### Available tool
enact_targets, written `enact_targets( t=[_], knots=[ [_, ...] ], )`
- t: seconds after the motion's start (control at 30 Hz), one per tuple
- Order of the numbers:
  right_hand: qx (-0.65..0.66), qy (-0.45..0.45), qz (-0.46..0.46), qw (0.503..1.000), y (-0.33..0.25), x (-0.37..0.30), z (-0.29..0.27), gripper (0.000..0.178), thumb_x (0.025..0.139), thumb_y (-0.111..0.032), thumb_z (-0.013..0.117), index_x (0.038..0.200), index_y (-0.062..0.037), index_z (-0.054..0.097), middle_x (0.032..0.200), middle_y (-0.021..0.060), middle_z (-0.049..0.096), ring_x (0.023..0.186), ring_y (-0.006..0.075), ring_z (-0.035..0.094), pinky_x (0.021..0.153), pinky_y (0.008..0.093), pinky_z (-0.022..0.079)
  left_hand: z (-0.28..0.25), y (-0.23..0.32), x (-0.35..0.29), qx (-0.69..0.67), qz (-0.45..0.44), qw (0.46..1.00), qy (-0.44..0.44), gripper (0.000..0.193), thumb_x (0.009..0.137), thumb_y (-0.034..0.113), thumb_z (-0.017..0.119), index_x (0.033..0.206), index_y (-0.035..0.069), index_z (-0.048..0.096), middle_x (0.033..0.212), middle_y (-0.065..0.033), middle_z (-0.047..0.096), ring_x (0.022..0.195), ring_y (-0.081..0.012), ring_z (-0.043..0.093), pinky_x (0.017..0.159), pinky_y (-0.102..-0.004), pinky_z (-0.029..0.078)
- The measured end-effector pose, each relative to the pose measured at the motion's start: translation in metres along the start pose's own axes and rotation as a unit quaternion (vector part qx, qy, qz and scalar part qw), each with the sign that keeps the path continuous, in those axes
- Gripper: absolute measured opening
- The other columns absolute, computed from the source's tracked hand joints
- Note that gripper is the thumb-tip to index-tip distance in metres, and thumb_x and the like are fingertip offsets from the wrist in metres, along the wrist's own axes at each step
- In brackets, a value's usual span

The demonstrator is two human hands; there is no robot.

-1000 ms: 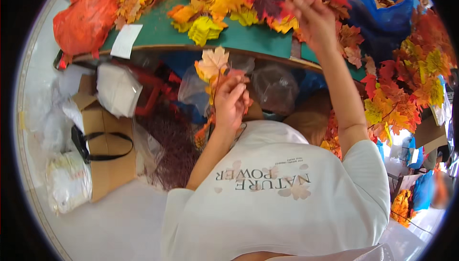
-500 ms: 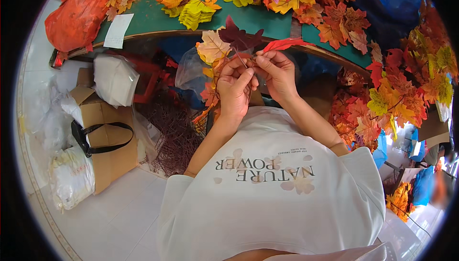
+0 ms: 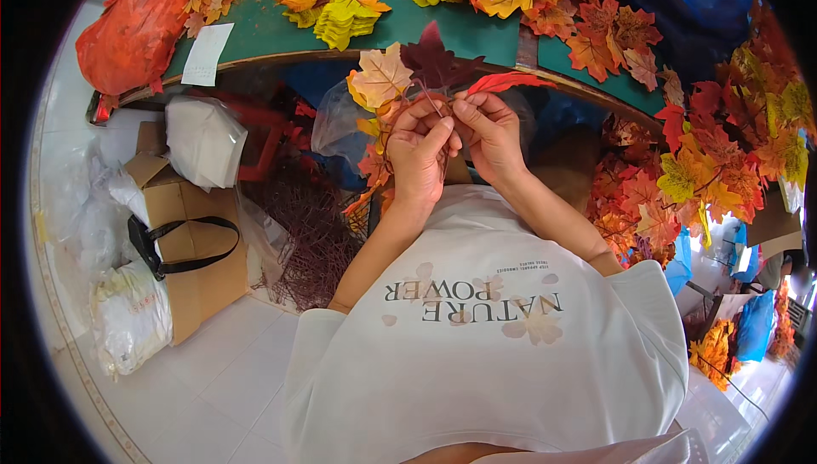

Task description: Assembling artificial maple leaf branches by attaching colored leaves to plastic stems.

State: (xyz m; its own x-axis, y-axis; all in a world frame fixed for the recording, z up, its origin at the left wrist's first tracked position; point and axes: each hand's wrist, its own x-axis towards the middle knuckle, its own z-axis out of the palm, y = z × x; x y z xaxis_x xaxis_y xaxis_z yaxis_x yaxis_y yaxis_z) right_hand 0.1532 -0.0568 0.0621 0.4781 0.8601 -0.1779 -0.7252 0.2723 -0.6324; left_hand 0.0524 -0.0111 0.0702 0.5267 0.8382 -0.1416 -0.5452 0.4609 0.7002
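My left hand (image 3: 418, 148) is closed around the thin brown stem of an artificial leaf branch, in front of the table edge. A dark purple leaf (image 3: 437, 59) and a pale peach leaf (image 3: 380, 78) stand up from that branch above my left fingers, with smaller orange leaves hanging beside the wrist. Close by on the right, my right hand (image 3: 494, 134) pinches a red artificial leaf (image 3: 511, 81) near its base, thumb against forefinger. The fingertips of both hands nearly meet at the stems; the exact joint between them is hidden.
Piles of yellow leaves (image 3: 347, 20) and other autumn leaves lie on the green table (image 3: 255, 26). Leafy branches (image 3: 702, 166) hang at the right. On the left are a red bag (image 3: 136, 26), a cardboard box (image 3: 208, 268) and a heap of brown stems (image 3: 302, 230).
The dark purple leaf has tilted slightly right, and the red leaf has shifted a little. Both hands keep their grip in almost the same place.
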Motion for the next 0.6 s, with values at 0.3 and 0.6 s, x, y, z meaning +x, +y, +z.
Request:
enact_targets(
  t=[0.3,0.6],
  knots=[
    [0.130,-0.005,0.119,0.984,0.007,0.002,-0.015,0.011,0.087,-0.011,0.058,0.094,-0.0021,0.059,0.086,0.0085,0.064,0.067,0.0151,0.060,0.054,0.0263,0.051,0.004,-0.002,0.003,0.030,-0.009,1.000,0.000,0.019,0.079,-0.006,0.059,0.097,-0.001,0.057,0.081,-0.0057,0.060,0.055,-0.0120,0.053,0.047,-0.0227,0.041],
    [0.137,0.023,0.110,0.984,0.007,0.002,-0.020,0.010,0.087,-0.010,0.059,0.094,-0.0035,0.060,0.084,0.0068,0.064,0.064,0.0134,0.059,0.053,0.0254,0.050,0.007,-0.007,0.005,0.053,-0.023,0.998,0.009,0.017,0.078,-0.005,0.059,0.095,-0.002,0.057,0.077,-0.0051,0.059,0.054,-0.0116,0.053,0.047,-0.0223,0.039]
  ],
)
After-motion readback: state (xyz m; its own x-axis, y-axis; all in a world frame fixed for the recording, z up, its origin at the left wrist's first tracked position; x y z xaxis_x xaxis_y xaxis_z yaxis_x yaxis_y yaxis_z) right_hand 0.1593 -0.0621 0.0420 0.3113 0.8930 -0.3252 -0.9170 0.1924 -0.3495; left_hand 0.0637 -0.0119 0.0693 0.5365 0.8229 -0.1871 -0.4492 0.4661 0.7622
